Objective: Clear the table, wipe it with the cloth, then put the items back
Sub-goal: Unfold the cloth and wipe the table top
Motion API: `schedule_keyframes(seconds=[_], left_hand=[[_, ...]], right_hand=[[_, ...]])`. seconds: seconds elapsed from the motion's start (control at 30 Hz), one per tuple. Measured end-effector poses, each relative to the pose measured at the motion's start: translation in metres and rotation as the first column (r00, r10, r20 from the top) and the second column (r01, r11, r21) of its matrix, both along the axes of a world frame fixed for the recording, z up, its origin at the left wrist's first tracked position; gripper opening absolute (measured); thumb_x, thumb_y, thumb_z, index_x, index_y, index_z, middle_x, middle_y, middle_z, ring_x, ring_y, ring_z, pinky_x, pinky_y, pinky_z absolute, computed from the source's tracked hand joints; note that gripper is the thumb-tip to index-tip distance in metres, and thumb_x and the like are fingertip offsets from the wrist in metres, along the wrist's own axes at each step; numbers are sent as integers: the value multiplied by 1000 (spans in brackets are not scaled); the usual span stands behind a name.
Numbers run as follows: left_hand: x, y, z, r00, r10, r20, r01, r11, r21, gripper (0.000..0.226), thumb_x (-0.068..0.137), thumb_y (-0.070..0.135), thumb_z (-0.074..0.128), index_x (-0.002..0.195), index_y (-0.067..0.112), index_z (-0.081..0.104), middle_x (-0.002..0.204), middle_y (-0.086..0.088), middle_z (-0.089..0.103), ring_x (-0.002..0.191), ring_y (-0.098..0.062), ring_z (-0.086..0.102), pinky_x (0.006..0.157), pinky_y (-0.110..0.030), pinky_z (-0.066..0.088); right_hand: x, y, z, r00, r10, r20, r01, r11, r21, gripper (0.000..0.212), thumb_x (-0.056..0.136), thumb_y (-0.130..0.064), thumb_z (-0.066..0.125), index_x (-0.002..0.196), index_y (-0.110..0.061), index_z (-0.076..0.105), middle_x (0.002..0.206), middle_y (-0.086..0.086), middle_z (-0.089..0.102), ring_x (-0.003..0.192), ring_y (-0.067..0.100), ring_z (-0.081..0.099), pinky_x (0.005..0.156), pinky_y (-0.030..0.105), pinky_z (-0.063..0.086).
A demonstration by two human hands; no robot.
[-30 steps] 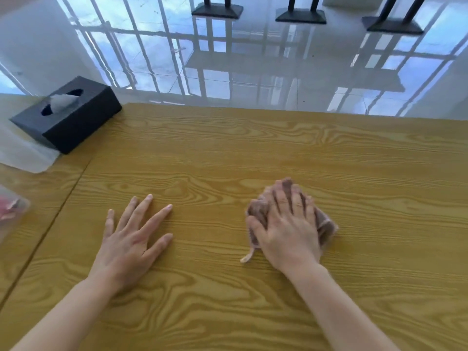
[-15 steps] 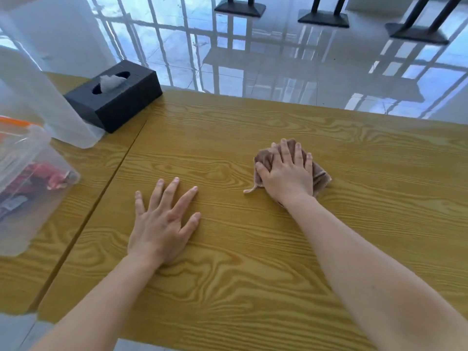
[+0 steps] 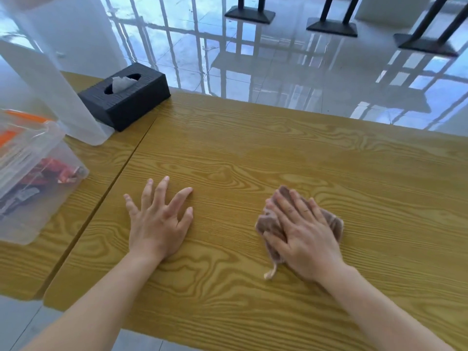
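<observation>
A person's right hand presses flat, fingers straight, on a bunched brown cloth right of centre on the wooden table. The left hand rests spread and holds nothing. The ungripped cloth could slip free mid-stroke. It seems widest left to right, with its loose tag pointing toward the near edge.

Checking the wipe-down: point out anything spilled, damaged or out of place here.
Nothing stands out. The right hand presses the cloth flat on the table, the left hand rests beside it, and the tissue box and plastic box sit upright.
</observation>
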State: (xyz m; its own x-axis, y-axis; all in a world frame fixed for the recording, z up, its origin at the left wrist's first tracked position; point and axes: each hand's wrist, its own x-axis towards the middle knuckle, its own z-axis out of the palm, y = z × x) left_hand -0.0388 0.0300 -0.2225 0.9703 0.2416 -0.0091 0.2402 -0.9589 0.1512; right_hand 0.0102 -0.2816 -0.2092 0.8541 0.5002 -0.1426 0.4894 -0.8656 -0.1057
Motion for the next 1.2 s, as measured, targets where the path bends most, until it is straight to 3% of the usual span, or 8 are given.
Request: schedule_keyframes(seconds=[0.27,0.43,0.53,0.6,0.67,0.77,0.97,1.2], left_hand=[[0,-1,0,999,31,-40,-32,999,-13,58,91,66,22,146,51,27,164,1,18,153,-29,7,115,-72,3],[-1,9,6,982,147,117,-103,941,-323,49,95,38,37,139,23,51,155,2,42,149,-20,27,119,-64,5],[-11,31,16,966,165,201,-37,853,-521,55,93,36,30,137,17,56,146,-2,53,138,-19,44,119,-55,26],[-19,47,17,972,141,189,-12,832,-555,57,94,39,31,138,15,56,146,-4,54,137,-17,45,118,-43,31],[-27,54,13,987,75,140,-4,892,-453,64,92,50,28,140,17,56,151,-6,49,143,-18,39,121,-48,25],[-30,41,3,999,-15,40,23,974,-227,70,91,60,23,147,27,48,161,-3,33,152,-21,21,122,-52,7],[-28,13,-1,997,-67,-35,63,994,-90,67,90,64,14,152,45,29,167,4,14,155,-18,2,121,-60,-3],[-69,70,1,987,123,-105,-130,990,-62,74,85,70,7,155,47,15,169,4,1,154,-19,-7,122,-57,-3]], right_hand=[[96,84,-5,924,-381,-13,381,924,12,75,98,-65,11,162,-26,2,170,-3,-11,155,28,-14,124,53,-7],[45,165,-2,998,-64,-22,65,997,39,76,98,-66,8,161,-24,-1,169,0,-12,154,28,-19,123,54,-9],[-10,190,0,983,180,-29,-176,978,110,73,101,-60,15,162,-22,7,170,3,-5,154,28,-19,123,53,-9],[-36,179,-3,941,339,12,-338,930,143,68,103,-57,23,161,-22,20,170,3,7,156,28,-10,125,51,-5],[-46,143,-7,920,390,44,-392,913,109,64,103,-57,28,159,-26,26,169,-3,13,157,24,-4,126,48,-3],[-32,75,-4,961,276,21,-277,959,62,66,101,-64,28,160,-36,18,169,-11,2,155,15,-13,125,43,-7],[47,-28,3,988,-156,-2,156,988,-11,75,94,-72,10,160,-38,2,167,-17,-12,153,7,-19,126,40,-8],[103,29,-5,880,-475,10,475,880,3,77,98,-66,11,162,-24,2,170,-7,-9,156,23,-12,125,50,-7]])
